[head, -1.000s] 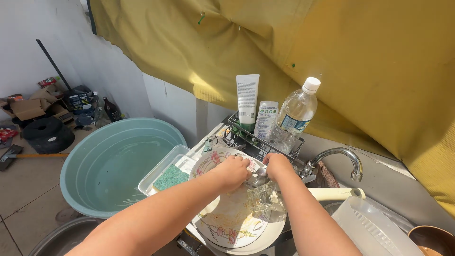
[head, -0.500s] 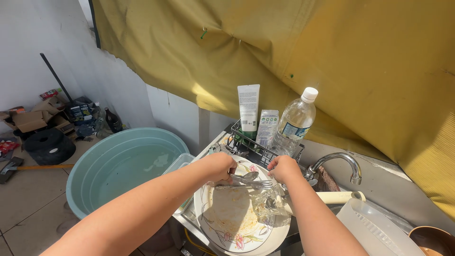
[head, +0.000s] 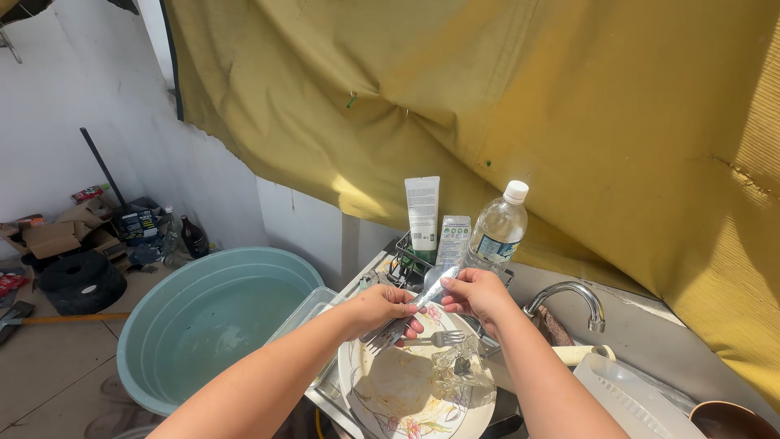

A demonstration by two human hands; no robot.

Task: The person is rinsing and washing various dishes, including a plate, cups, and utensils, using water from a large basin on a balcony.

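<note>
Steel cutlery [head: 406,321] is bunched in my left hand [head: 380,307], lifted just above the far rim of the flowered plate [head: 390,390] so the greasy plate stays free beneath it. My left fingers are wrapped tight around the middle of the bundle; the fork tines point down and toward me, and the handles run up and away to the right, so the long axis slants diagonally toward the wire rack [head: 406,264]. My right hand [head: 475,293] pinches the upper end of one handle with fingers narrow, steadying it. One more fork [head: 435,339] lies flat across the plate, tines to the right, beside a clear glass [head: 463,370] resting near the plate's right edge, below the tap [head: 569,297].
</note>
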